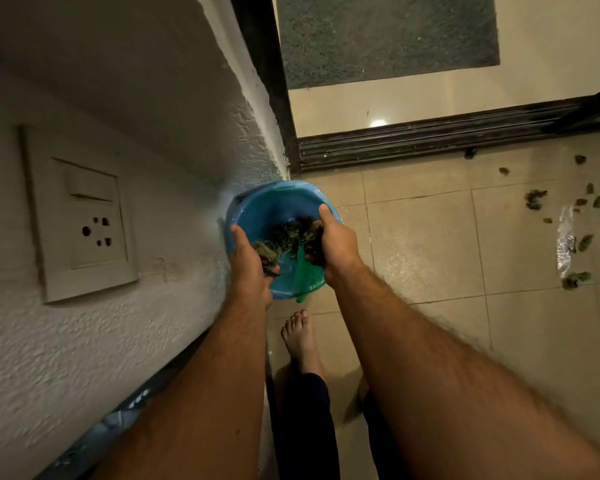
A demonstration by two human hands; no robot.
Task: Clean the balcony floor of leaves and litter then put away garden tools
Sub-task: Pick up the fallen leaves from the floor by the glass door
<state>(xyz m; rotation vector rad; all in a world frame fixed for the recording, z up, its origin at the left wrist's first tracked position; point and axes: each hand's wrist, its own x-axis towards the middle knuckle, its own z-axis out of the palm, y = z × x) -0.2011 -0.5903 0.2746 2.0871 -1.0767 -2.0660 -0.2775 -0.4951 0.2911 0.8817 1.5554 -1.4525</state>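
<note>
Two hands full of dark, crumpled leaves over blue bin.

floor: beige tiles
leaves: scattered well right of the right hand
foil wrapper: among them
bin: under both hands

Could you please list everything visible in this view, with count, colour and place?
bin: one, blue, green liner, at the wall corner.
leaves: a dark green handful, held over the bin.
scattered leaves: several, green, on the tiles at right.
wrapper: one, silvery, among the scattered leaves.
doormat: one, grey, beyond the door track.
door track: one, dark, across the threshold.
switch plate: one, off-white, on the left wall.
left hand: holds leaves.
right hand: holds leaves.
foot: one, bare, below the bin.
</note>
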